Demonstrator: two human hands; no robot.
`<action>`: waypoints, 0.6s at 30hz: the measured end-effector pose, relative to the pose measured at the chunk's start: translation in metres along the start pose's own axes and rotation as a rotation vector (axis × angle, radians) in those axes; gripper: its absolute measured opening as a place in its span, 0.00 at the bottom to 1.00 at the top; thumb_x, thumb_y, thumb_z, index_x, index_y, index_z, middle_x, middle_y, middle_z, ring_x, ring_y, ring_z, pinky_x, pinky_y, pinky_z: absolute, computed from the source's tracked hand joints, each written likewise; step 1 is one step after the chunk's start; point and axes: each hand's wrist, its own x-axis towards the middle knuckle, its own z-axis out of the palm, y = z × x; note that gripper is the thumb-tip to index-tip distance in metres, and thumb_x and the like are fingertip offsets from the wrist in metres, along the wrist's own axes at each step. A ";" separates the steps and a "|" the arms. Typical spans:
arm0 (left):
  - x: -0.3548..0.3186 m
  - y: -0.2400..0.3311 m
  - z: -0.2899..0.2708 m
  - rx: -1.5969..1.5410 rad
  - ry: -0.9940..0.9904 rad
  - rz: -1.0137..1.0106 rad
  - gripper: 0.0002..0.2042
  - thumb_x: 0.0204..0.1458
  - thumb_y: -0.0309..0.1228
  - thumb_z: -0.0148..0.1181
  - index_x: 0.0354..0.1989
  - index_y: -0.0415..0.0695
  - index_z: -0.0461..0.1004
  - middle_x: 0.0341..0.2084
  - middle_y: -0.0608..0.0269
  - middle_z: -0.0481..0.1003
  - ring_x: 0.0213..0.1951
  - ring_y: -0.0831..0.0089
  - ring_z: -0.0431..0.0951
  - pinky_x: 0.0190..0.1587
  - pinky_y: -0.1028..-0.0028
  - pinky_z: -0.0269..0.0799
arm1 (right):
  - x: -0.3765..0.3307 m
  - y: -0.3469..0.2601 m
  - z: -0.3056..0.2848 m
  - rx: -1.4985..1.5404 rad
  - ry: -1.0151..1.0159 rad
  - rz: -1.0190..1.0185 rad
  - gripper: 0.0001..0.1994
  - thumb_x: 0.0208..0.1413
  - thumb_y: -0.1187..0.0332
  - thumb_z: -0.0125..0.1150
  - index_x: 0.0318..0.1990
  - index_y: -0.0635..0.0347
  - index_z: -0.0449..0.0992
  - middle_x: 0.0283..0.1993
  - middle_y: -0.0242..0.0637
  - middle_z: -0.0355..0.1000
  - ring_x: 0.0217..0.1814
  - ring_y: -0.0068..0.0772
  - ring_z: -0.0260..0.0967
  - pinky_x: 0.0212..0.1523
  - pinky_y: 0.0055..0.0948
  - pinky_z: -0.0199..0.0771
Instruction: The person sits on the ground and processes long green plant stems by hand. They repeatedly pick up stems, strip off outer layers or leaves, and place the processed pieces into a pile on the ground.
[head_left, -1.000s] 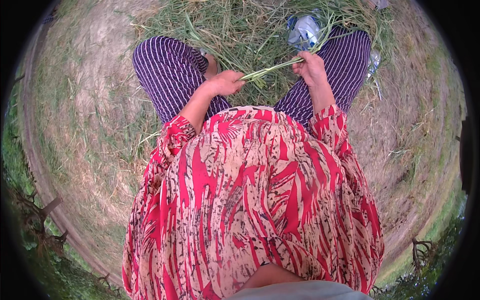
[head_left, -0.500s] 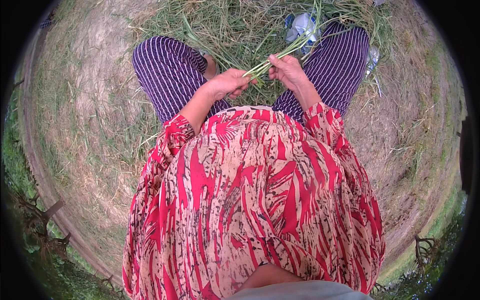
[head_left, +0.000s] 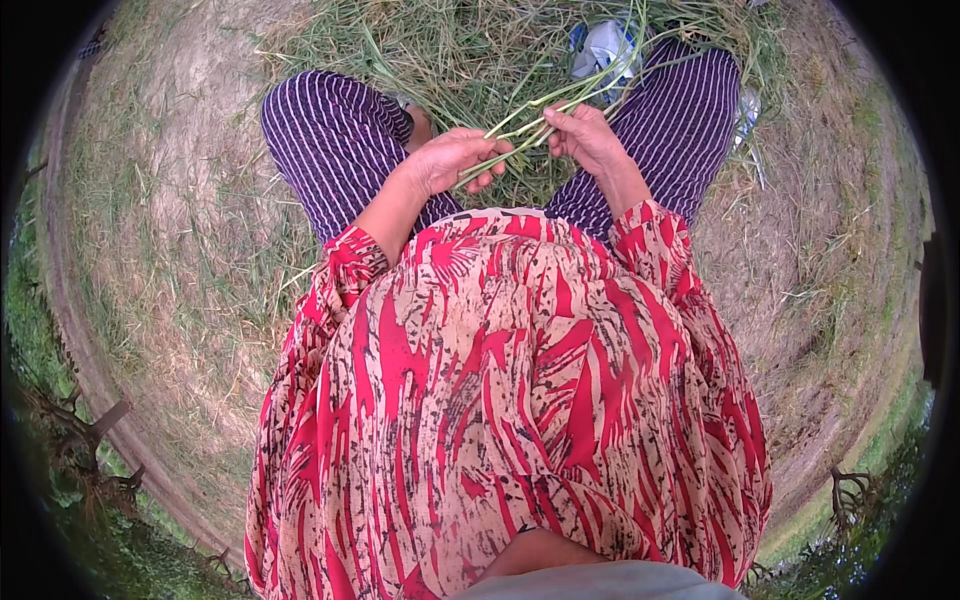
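A few long green grass stalks (head_left: 523,129) slant from between my hands up toward the far right. My left hand (head_left: 455,161) is closed around their lower ends, which poke out below its fingers. Higher on the stalks, my right hand (head_left: 583,138) pinches them between thumb and fingers. One stalk stands a little apart from the others between the two hands. Both hands are above the gap between my bent knees. Beyond them lies a loose heap of cut green grass (head_left: 460,60), and the stalks' far ends overlap it.
A crumpled white and blue plastic bag (head_left: 603,50) lies in the grass by my right knee (head_left: 685,120). Another white and blue scrap (head_left: 747,115) is just outside that knee. Dry soil with straw (head_left: 190,200) spreads at the left. Bare branches (head_left: 95,430) show at the rim.
The stalks have slid down through my left hand, so their ends now stick out lower. One stalk has spread away from the bunch. My right hand has shifted slightly right.
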 end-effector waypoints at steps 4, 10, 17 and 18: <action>0.000 0.003 0.000 -0.028 -0.013 -0.027 0.12 0.55 0.31 0.45 0.43 0.37 0.68 0.23 0.63 0.72 0.15 0.80 0.67 0.13 0.81 0.61 | -0.001 0.001 0.002 0.072 0.025 -0.009 0.06 0.50 0.70 0.59 0.31 0.62 0.71 0.23 0.32 0.69 0.18 0.21 0.66 0.18 0.20 0.70; 0.004 -0.001 -0.006 -0.010 -0.033 -0.077 0.10 0.55 0.32 0.47 0.40 0.40 0.69 0.21 0.67 0.71 0.15 0.83 0.66 0.12 0.84 0.58 | -0.001 0.001 0.001 0.105 -0.027 0.000 0.05 0.49 0.73 0.51 0.32 0.64 0.69 0.26 0.38 0.70 0.23 0.26 0.69 0.24 0.23 0.72; 0.005 -0.005 -0.005 -0.004 -0.050 -0.053 0.09 0.55 0.30 0.49 0.39 0.38 0.69 0.21 0.69 0.69 0.15 0.83 0.64 0.12 0.85 0.56 | -0.003 0.001 -0.002 0.092 -0.084 0.039 0.09 0.50 0.75 0.49 0.38 0.69 0.68 0.35 0.45 0.71 0.29 0.32 0.70 0.30 0.28 0.75; 0.005 -0.006 -0.006 -0.002 -0.067 -0.050 0.10 0.54 0.31 0.49 0.39 0.37 0.69 0.21 0.69 0.68 0.15 0.83 0.63 0.12 0.85 0.56 | -0.003 0.002 -0.001 0.080 -0.081 0.039 0.10 0.50 0.75 0.49 0.40 0.69 0.68 0.36 0.45 0.71 0.30 0.32 0.70 0.31 0.29 0.75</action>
